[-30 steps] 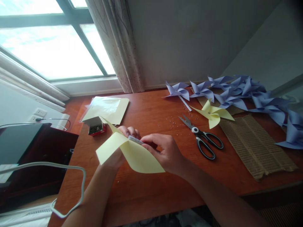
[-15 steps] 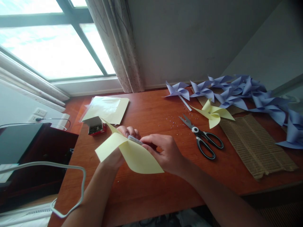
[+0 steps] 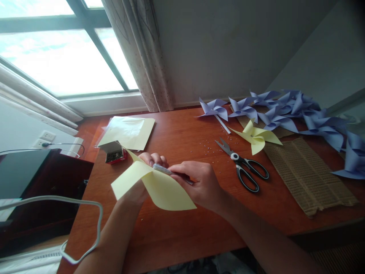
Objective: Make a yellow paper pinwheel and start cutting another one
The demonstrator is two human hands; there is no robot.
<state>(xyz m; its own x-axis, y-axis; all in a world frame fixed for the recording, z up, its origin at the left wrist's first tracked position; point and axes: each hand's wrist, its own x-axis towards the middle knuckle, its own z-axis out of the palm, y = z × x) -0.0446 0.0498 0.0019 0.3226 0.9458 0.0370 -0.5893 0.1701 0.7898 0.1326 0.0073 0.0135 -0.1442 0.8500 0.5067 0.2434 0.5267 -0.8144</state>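
Holding yellow pinwheel [image 3: 168, 190] above near middle of counter [image 3: 171, 236], with vanes flaring left and toward right wrist. Supporting its hub from behind with left hand [image 3: 155, 159], curling fingers partly hidden by paper; apparently steadying the centre without crushing the vanes. Pinching pale stick [image 3: 162, 169] between thumb and fingers of right hand [image 3: 201, 179], with one end lying at the hub; likely gripping close to that end for fine control. Not seeing, given the overlap, any fastening between hub and stick.

Noting small red box [image 3: 110, 146] left of the hands, standing with flap raised, seemingly for easy access; containing tiny dark pieces [image 3: 116, 156], perhaps tacks, too small for certainty. Seeing clear plastic sleeve [image 3: 128, 127] at far left with pale yellow sheets [image 3: 146, 131]; not telling sheets inside from sheets underneath.

Noting scissors [image 3: 235, 156] right of the hands, with blades parted and handles pointing near right, presumably suiting right-hand reach. Seeing second yellow pinwheel [image 3: 258, 139] beyond, at far-left corner of corrugated cardboard [image 3: 309, 175], and purple pinwheels [image 3: 275, 120] crowding far right, probably grouped by colour.
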